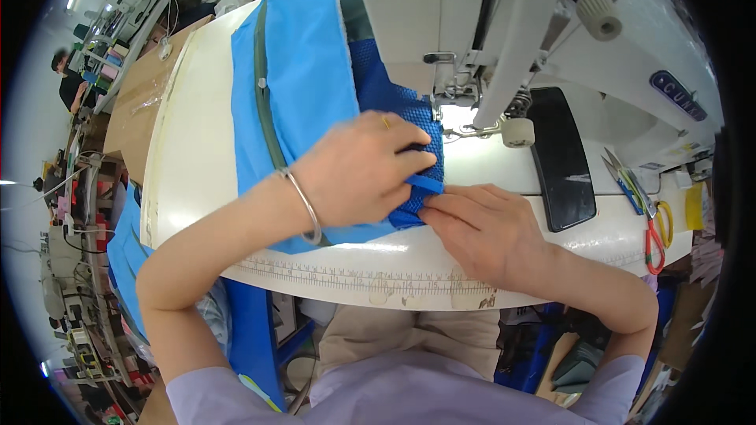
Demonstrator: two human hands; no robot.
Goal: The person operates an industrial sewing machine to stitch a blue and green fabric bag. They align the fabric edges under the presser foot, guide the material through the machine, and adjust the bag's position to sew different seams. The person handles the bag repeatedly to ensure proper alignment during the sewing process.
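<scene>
A light blue fabric piece (pixel 307 55) with a grey-green strip lies on the sewing table, and dark blue mesh fabric (pixel 409 114) joins its right side. My left hand (pixel 358 169), slightly blurred, rests on the mesh with its fingers apart, the fingertips near the right edge. A short bright blue strip (pixel 426 184) sticks out from beneath that hand. At the mesh's near right corner, my right hand (pixel 488 228) pinches the edge between thumb and fingers. The presser foot (pixel 438 110) of the white sewing machine (pixel 429 8) stands at the mesh's far right edge; the needle tip cannot be made out.
Right of the needle area lies a black phone (pixel 561 157). Scissors (pixel 654 240) with red and yellow handles and a small pair of snips (pixel 626 189) lie farther right. A ruler scale (pixel 378 279) runs along the table's front edge. Another person (pixel 72 83) stands far left.
</scene>
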